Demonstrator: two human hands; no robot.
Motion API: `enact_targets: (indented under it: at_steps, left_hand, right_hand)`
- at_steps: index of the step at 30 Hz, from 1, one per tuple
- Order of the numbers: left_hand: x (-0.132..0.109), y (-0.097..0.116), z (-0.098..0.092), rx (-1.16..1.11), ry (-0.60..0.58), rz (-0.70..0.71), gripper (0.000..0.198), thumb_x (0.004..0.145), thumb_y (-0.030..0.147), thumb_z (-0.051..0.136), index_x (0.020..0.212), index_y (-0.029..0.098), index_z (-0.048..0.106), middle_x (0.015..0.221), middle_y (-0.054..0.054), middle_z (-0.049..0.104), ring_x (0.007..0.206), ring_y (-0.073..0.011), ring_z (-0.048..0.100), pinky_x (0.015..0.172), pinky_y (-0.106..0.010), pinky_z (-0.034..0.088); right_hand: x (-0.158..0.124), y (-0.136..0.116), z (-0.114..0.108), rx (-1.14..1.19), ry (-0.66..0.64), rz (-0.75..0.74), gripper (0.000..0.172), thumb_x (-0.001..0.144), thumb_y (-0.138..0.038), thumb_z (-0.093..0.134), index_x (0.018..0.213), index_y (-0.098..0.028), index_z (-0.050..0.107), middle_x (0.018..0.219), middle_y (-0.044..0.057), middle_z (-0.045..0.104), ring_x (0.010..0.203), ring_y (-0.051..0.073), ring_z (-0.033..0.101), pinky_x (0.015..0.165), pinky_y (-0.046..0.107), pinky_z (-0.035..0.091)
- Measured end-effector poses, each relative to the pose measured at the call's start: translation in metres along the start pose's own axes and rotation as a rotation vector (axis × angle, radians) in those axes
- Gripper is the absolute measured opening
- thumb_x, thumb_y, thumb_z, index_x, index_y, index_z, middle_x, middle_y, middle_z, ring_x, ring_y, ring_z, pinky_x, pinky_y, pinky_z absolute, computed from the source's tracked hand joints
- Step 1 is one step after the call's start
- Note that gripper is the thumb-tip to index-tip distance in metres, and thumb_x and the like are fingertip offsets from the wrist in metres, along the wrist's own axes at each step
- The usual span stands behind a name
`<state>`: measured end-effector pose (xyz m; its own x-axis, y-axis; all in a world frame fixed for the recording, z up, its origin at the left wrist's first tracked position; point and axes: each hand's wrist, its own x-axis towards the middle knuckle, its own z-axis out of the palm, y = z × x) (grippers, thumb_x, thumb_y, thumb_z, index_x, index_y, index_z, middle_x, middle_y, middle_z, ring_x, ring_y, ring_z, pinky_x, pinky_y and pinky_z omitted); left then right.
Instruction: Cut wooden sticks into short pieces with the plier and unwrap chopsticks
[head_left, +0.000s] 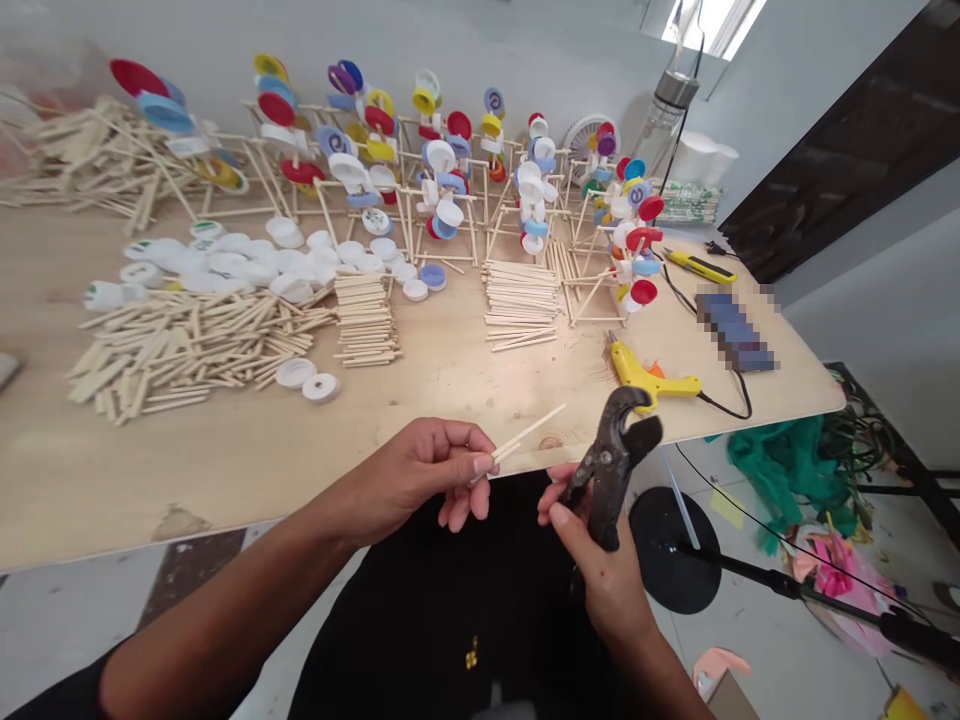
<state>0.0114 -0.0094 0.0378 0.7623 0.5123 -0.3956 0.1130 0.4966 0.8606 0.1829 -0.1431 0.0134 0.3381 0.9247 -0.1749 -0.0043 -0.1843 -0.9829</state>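
Two thin sticks (532, 430), apparently, are slanting lengthwise toward the yellow glue gun (679, 386) from its left, pinched by the curled left hand (429, 462); the right hand (609, 572) is clasping black cutters (604, 467) jaws-up, just before it.

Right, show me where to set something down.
Bare wood lies between the left stick stack and right stick stack, and in front of the loose stick pile. Crowded: the back, with capped stick frames, and behind that pile, white caps.
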Motion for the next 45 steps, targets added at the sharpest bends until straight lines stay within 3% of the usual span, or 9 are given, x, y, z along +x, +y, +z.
enact_targets:
  at_steps: [6, 11, 19, 26, 45]
  left_hand:
    - [-0.005, 0.017, -0.005, 0.155, -0.041, 0.033, 0.024, 0.083, 0.039, 0.064, 0.076, 0.016, 0.059, 0.061, -0.003, 0.070, 0.044, -0.0084, 0.056, 0.044, -0.018, 0.040]
    - [-0.002, 0.028, 0.001, 0.251, -0.066, 0.042, 0.027, 0.081, 0.044, 0.063, 0.077, 0.017, 0.060, 0.059, -0.003, 0.069, 0.043, -0.0101, 0.055, 0.042, -0.020, 0.039]
    - [0.006, 0.029, 0.006, 0.445, -0.080, 0.058, 0.022, 0.085, 0.038, 0.058, 0.075, 0.018, 0.060, 0.057, 0.000, 0.066, 0.043, -0.0099, 0.055, 0.042, -0.019, 0.041]
    - [0.013, 0.028, 0.003, 0.556, -0.091, 0.056, 0.018, 0.087, 0.033, 0.054, 0.077, 0.018, 0.060, 0.058, 0.001, 0.066, 0.043, -0.0092, 0.054, 0.044, -0.018, 0.041]
    - [0.016, 0.033, 0.002, 0.634, -0.157, 0.014, 0.019, 0.087, 0.032, 0.050, 0.076, 0.017, 0.057, 0.060, 0.002, 0.065, 0.046, -0.0081, 0.054, 0.045, -0.017, 0.038]
  right_hand:
    - [-0.014, 0.017, -0.010, -0.183, -0.141, 0.175, 0.025, 0.084, -0.028, 0.058, 0.107, -0.020, 0.058, 0.081, 0.001, 0.063, 0.073, 0.017, 0.059, 0.066, 0.028, 0.046]
    - [-0.014, 0.018, -0.006, -0.257, -0.205, 0.151, 0.025, 0.082, -0.021, 0.058, 0.108, -0.021, 0.058, 0.079, -0.002, 0.063, 0.068, 0.015, 0.059, 0.065, 0.027, 0.045]
    - [-0.009, 0.014, -0.001, -0.254, -0.201, 0.091, 0.028, 0.081, -0.020, 0.059, 0.109, -0.021, 0.059, 0.080, 0.000, 0.065, 0.069, 0.016, 0.060, 0.066, 0.027, 0.046]
    - [-0.006, 0.017, 0.000, -0.266, -0.218, 0.143, 0.024, 0.082, -0.022, 0.058, 0.106, -0.020, 0.058, 0.077, -0.001, 0.064, 0.066, 0.015, 0.058, 0.065, 0.027, 0.044]
    - [-0.004, 0.020, 0.001, -0.307, -0.221, 0.191, 0.023, 0.082, -0.027, 0.057, 0.103, -0.018, 0.059, 0.076, 0.001, 0.063, 0.068, 0.015, 0.056, 0.064, 0.026, 0.042]
